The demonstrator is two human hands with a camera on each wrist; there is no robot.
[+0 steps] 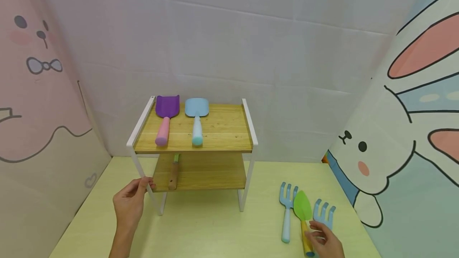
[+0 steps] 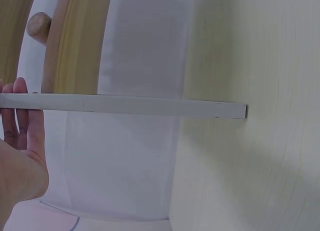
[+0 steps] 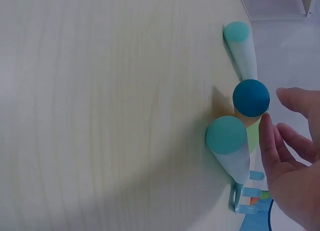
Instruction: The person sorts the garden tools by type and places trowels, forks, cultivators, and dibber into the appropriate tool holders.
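Note:
My left hand [image 1: 130, 202] holds the white front-left leg [image 2: 125, 104] of a two-tier wooden shelf; in the left wrist view its fingers reach behind the leg. My right hand [image 1: 325, 240] hovers over the handle of a green trowel [image 1: 303, 206], thumb and fingers apart; in the right wrist view they are beside its blue-capped handle end [image 3: 251, 98]. A blue hand fork [image 1: 287, 210] lies left of the trowel. Another blue hand fork [image 1: 324, 213] lies on its right, its handle mostly hidden by my hand in the head view.
On the shelf's upper board [image 1: 226, 130] lie a purple shovel with a pink handle [image 1: 167, 110] and a light blue shovel [image 1: 197, 108]. A brown-handled tool [image 1: 173, 175] lies on the lower board, its far end hidden. White cloth [image 1: 287, 71] hangs behind the pale table [image 1: 208, 230].

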